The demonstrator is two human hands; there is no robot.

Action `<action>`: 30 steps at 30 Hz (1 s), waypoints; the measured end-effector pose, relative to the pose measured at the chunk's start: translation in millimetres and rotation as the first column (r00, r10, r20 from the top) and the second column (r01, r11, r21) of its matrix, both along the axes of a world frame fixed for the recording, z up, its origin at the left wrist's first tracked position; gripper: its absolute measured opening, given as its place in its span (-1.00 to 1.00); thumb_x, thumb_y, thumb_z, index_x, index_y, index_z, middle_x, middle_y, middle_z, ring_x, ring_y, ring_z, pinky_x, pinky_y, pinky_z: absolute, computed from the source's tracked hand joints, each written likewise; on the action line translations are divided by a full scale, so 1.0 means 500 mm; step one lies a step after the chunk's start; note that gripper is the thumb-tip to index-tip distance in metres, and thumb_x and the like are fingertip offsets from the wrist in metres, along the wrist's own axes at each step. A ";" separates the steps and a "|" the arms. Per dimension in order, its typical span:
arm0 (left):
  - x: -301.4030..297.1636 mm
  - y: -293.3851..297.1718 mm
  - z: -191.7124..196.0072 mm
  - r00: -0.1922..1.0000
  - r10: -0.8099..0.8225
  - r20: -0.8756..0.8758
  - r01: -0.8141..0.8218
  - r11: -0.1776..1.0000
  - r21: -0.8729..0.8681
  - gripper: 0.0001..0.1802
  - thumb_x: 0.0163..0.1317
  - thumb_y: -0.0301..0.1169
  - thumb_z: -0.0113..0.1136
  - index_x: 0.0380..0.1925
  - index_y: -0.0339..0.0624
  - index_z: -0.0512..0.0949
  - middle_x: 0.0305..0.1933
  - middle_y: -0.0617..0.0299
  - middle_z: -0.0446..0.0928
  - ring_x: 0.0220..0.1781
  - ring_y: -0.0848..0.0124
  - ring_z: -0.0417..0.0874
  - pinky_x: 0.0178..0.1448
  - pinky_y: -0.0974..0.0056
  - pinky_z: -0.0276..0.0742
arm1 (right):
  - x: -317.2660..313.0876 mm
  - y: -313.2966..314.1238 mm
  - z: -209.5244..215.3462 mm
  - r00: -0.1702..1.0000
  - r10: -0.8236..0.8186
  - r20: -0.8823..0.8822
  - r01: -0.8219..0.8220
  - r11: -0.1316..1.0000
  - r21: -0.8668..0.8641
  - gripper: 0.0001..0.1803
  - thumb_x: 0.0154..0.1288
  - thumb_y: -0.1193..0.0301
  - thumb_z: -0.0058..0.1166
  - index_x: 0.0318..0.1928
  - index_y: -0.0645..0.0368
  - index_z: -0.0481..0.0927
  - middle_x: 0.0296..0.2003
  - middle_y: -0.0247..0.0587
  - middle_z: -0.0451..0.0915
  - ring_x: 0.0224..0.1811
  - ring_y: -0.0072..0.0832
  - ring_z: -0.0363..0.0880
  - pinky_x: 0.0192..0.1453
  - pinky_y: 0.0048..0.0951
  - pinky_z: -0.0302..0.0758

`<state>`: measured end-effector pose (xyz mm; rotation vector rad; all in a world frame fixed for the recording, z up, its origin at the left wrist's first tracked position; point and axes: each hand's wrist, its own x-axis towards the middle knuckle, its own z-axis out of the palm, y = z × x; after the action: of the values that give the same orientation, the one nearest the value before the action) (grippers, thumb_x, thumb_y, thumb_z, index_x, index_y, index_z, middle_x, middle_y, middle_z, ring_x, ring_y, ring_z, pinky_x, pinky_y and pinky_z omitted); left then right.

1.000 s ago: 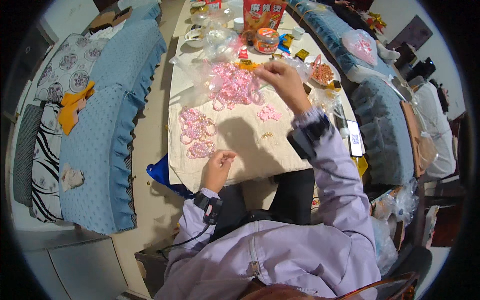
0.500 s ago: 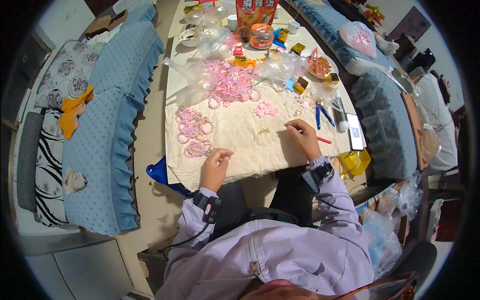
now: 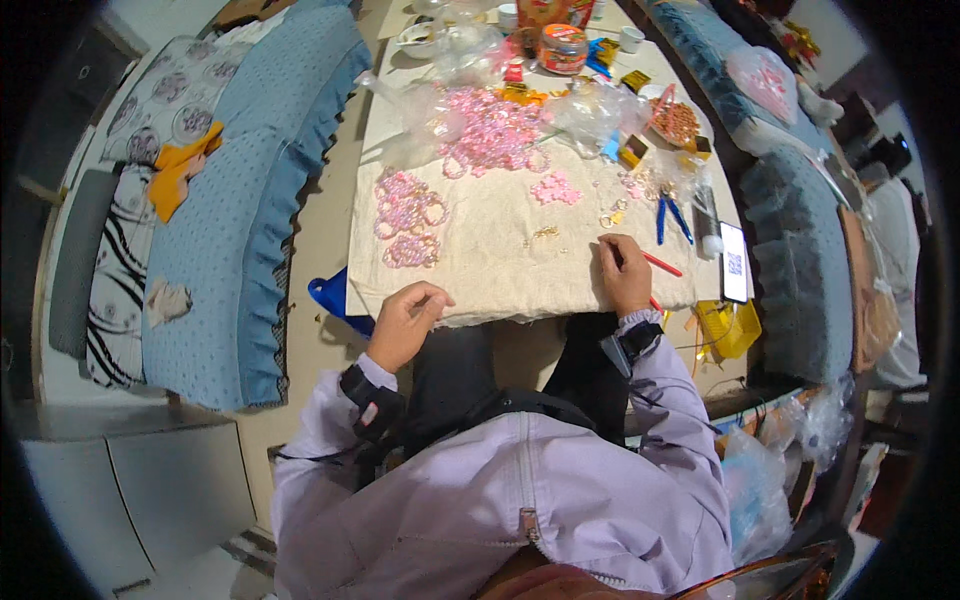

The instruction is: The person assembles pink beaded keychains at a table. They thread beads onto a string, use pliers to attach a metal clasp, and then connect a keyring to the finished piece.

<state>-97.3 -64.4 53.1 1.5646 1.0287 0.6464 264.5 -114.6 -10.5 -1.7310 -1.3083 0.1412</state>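
My left hand point(image 3: 408, 322) is just off the front left edge of the cloth-covered table, thumb and fingers drawn together. My right hand point(image 3: 626, 276) rests at the cloth's front edge on the right, its fingers curled. Whether either holds something fine, such as a thread, is too small to see. Between and beyond them lie small gold-coloured beads point(image 3: 545, 233) and a flat patch of pink beads point(image 3: 555, 188). Pink bead bracelets point(image 3: 408, 205) are stacked on the left, with a bigger heap of pink bracelets point(image 3: 490, 125) behind. A red pen point(image 3: 662, 264) lies beside my right hand.
Blue-handled pliers point(image 3: 674, 218), a phone point(image 3: 734, 262) and a yellow basket point(image 3: 733, 328) are on the right. Plastic bags point(image 3: 592, 118), a jar point(image 3: 563, 50) and a plate of nuts point(image 3: 675, 122) crowd the far part. Blue-covered sofas point(image 3: 215, 270) flank the table.
My left hand has drawn left and toward me, off the cloth beside the bracelets. My right hand has come slightly nearer to the front edge. The whole view has shifted.
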 end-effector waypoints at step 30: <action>0.071 0.113 -0.101 0.720 0.556 0.415 -0.614 0.789 0.009 -0.47 0.49 -0.20 0.09 -0.69 -0.12 0.24 -0.64 0.47 0.14 -0.55 0.59 0.10 -0.46 0.31 -0.01 | -0.002 -0.011 0.009 0.992 0.069 0.107 -0.072 0.997 0.020 -0.85 0.31 0.35 0.22 -0.18 0.13 0.64 -0.28 -0.04 0.66 -0.25 -0.05 0.66 -0.17 -0.18 0.57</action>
<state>-61.6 -8.0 2.6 1.1303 1.1849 1.4515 263.4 -120.0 -5.8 -1.6921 -1.4439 0.0742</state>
